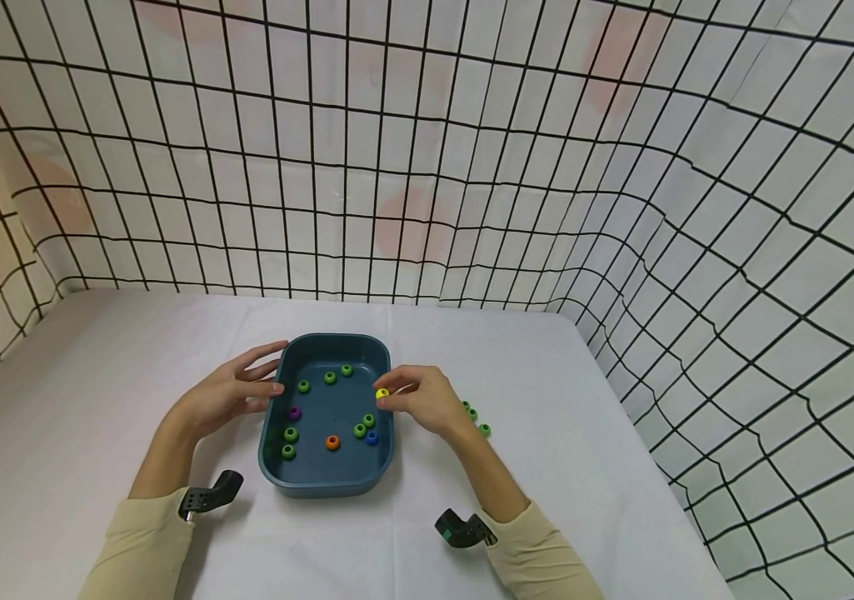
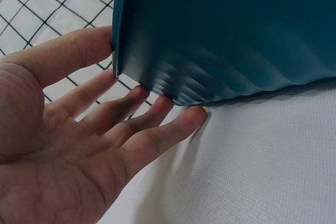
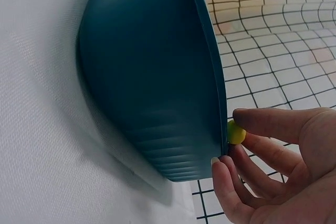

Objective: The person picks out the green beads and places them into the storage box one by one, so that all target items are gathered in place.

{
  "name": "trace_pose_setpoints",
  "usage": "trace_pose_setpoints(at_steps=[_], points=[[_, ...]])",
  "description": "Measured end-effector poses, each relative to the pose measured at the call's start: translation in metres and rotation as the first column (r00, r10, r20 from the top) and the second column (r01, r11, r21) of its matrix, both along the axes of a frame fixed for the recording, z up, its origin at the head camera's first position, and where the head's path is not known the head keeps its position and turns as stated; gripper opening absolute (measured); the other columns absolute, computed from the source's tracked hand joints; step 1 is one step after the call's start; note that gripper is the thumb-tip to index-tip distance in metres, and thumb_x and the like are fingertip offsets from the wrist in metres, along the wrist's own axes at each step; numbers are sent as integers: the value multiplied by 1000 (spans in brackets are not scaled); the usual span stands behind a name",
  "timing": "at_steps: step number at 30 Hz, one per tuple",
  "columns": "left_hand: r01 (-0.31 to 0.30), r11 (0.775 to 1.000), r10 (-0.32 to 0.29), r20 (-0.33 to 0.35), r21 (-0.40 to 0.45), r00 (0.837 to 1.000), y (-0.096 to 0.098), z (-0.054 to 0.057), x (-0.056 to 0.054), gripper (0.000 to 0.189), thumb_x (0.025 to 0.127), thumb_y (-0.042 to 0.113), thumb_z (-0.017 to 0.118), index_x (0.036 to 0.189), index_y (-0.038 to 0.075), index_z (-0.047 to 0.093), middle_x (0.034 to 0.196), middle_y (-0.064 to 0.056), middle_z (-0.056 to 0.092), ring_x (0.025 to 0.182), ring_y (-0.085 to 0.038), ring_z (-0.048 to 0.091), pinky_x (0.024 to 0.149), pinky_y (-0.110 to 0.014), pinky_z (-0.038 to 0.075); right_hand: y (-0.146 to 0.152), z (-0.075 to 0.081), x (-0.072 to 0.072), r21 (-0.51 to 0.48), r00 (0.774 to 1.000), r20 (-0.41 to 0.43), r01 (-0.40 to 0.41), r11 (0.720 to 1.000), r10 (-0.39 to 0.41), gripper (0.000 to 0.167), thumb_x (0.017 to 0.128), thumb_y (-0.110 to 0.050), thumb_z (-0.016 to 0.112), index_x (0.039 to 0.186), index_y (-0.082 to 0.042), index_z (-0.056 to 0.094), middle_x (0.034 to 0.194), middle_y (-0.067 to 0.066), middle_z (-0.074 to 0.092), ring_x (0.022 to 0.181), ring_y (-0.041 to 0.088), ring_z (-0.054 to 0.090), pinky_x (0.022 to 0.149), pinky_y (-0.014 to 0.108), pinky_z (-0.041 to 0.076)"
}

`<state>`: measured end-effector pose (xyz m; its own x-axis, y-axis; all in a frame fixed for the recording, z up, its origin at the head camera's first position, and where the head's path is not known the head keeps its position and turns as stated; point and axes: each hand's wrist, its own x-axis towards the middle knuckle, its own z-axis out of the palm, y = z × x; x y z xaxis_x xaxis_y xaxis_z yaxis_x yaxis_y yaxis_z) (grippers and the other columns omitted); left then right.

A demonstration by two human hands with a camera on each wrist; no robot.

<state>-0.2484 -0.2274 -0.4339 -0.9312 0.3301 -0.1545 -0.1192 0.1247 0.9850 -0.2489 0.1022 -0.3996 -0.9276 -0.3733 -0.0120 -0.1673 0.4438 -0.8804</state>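
A blue oblong tray [image 1: 332, 485] stands on the white cloth, with several green beads, a purple bead [image 1: 295, 412], an orange bead [image 1: 332, 442] and a blue bead [image 1: 372, 437] inside. My right hand [image 1: 417, 398] pinches a yellow bead [image 3: 236, 132] between thumb and fingertips, right at the tray's right rim. In the right wrist view, its lower fingertips [image 3: 216, 162] rest against the rim. At the left side, my left hand [image 1: 226, 390] steadies the tray, its thumb at the rim and its loosely spread fingers [image 2: 191, 119] along the outer wall.
Several green beads [image 1: 484, 430] lie on the cloth [image 1: 546, 483] right of the tray, partly behind my right wrist. Black netting [image 1: 322, 200] over white sheeting rises behind and at both sides. A black wrist camera [image 1: 464, 530] sits at each cuff.
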Motion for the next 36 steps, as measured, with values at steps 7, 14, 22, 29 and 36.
trace_pose_setpoints(at_steps=[7, 14, 22, 29, 36], points=[[1, 1000, -1, 2, 1, 1000, -1, 0, 0, 83, 96, 16, 66, 163, 23, 19, 170, -18, 11, 151, -44, 28, 111, -56, 43, 0, 0, 0, -5, 1000, -14, -15, 1000, 15, 27, 86, -15, 80, 111, -6, 75, 100, 4, 71, 88, 16, 66, 80, 37, 56], [1, 1000, -1, 2, 2, 1000, -1, -1, 0, 83, 96, 16, 66, 163, 22, 19, 170, -18, 11, 151, -44, 29, 111, -57, 42, 1, 2, 0, 10, 1000, -23, -13, 1000, 13, 25, 86, -15, 79, 111, -9, 76, 101, 4, 72, 90, 16, 67, 80, 35, 56], [7, 1000, -7, -2, 3, 1000, -2, -1, -1, 83, 95, 16, 67, 163, 22, 19, 170, -18, 11, 151, -44, 28, 111, -56, 43, 8, 6, -3, 27, 999, -18, 27, 999, -27, 24, 86, -18, 80, 109, -14, 77, 104, 4, 72, 95, 18, 66, 81, 36, 54], [5, 1000, -5, -14, -10, 1000, -2, -2, -1, 82, 96, 17, 66, 163, 22, 19, 170, -18, 12, 151, -45, 29, 111, -56, 43, 13, 8, -5, 48, 998, -10, 56, 997, -55, 23, 88, -19, 79, 110, -15, 77, 102, 4, 72, 93, 18, 65, 79, 34, 54], [0, 1000, 0, -15, -8, 1000, -1, -2, -1, 82, 95, 16, 66, 163, 22, 20, 170, -18, 12, 150, -45, 31, 111, -58, 43, 20, 5, -11, 44, 995, -22, 101, 994, -101, 24, 88, -17, 78, 111, -10, 77, 94, 4, 71, 86, 17, 65, 74, 31, 50]])
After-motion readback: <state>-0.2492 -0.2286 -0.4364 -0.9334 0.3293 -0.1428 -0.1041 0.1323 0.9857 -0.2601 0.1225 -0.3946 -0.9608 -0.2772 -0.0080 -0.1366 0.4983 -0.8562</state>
